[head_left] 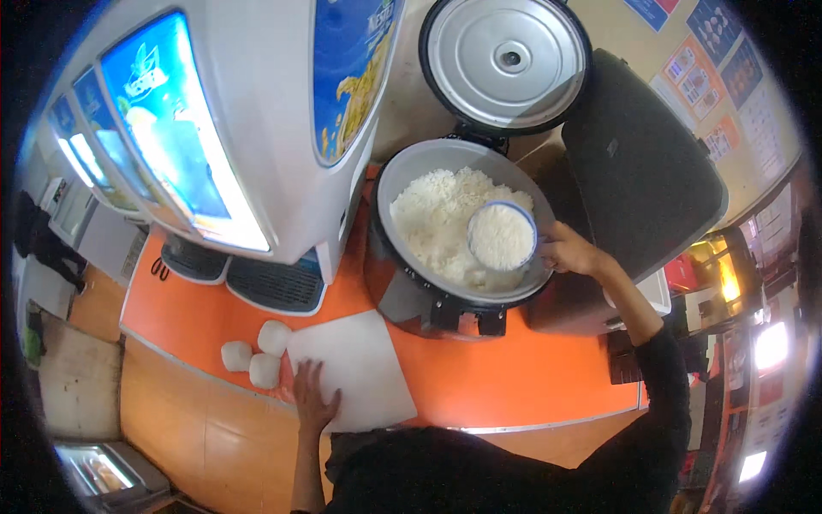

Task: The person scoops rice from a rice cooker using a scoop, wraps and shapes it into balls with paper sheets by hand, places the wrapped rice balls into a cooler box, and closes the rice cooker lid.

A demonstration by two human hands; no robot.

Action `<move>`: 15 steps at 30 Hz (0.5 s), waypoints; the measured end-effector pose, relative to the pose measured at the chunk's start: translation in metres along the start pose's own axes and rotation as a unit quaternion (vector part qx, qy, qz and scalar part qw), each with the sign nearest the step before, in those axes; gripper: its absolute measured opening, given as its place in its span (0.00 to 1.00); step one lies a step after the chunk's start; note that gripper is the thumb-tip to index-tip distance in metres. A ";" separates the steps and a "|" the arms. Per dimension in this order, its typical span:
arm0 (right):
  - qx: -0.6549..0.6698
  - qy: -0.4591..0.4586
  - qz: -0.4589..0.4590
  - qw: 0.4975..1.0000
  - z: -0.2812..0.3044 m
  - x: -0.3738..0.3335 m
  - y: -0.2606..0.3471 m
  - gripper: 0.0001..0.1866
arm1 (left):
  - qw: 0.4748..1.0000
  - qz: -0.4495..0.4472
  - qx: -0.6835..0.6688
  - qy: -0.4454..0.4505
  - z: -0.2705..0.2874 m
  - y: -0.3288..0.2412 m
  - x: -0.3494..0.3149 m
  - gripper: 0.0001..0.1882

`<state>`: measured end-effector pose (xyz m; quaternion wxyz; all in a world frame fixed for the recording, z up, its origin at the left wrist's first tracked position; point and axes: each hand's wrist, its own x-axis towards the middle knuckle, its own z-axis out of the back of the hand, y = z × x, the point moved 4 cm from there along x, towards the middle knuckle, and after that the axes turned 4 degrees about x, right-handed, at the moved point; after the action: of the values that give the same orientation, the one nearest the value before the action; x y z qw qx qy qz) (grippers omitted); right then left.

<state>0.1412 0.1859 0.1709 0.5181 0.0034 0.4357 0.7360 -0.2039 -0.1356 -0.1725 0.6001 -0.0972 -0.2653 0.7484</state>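
Note:
My right hand [568,248] is closed on the side of a round cup [502,237] with a bluish rim, filled with cooked white rice. That cup is over the rice [437,199] in the grey inner pot of a large rice cooker [392,289]. The cooker's round metal lid [479,73] stands raised behind it. At the counter's front, my left hand [314,396] lies with fingers spread on the left edge of white paper sheets [368,364]. Just left of the paper sit three rounded white bundles [265,370], close together.
A tall drink dispenser [257,111] with lit panels and black drip trays [278,285] stands on the orange counter [479,377] at left. Right of the cooker, a dark insulated box [642,163] has its lid raised. Posters [693,77] hang on the wall behind.

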 end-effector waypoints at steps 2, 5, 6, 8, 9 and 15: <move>0.099 0.005 -0.034 0.994 -0.026 -0.016 0.018 0.16 | 0.998 0.010 0.008 0.054 0.002 -0.009 -0.003 0.42; 0.171 0.010 -0.089 0.981 -0.090 -0.035 0.032 0.14 | 0.996 -0.008 0.012 0.085 -0.010 -0.004 -0.003 0.47; 0.252 0.060 -0.104 0.960 -0.119 -0.040 0.032 0.14 | 0.994 -0.003 0.013 0.107 -0.008 -0.007 0.002 0.48; 0.368 0.117 -0.137 0.912 -0.179 -0.049 0.034 0.13 | 0.993 0.002 0.037 0.109 -0.014 -0.001 0.002 0.51; 0.408 0.121 -0.156 0.892 -0.214 -0.048 0.029 0.12 | 0.995 0.003 0.010 0.096 -0.014 -0.001 0.005 0.53; 0.320 0.158 -0.237 0.904 -0.392 0.034 -0.102 0.13 | 0.995 0.030 -0.029 0.087 -0.011 0.006 0.009 0.64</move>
<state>0.0237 -0.0298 -0.1531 0.5723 -0.0504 0.7122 0.4034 -0.2064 -0.1247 -0.1830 0.5948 -0.1868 -0.2307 0.7470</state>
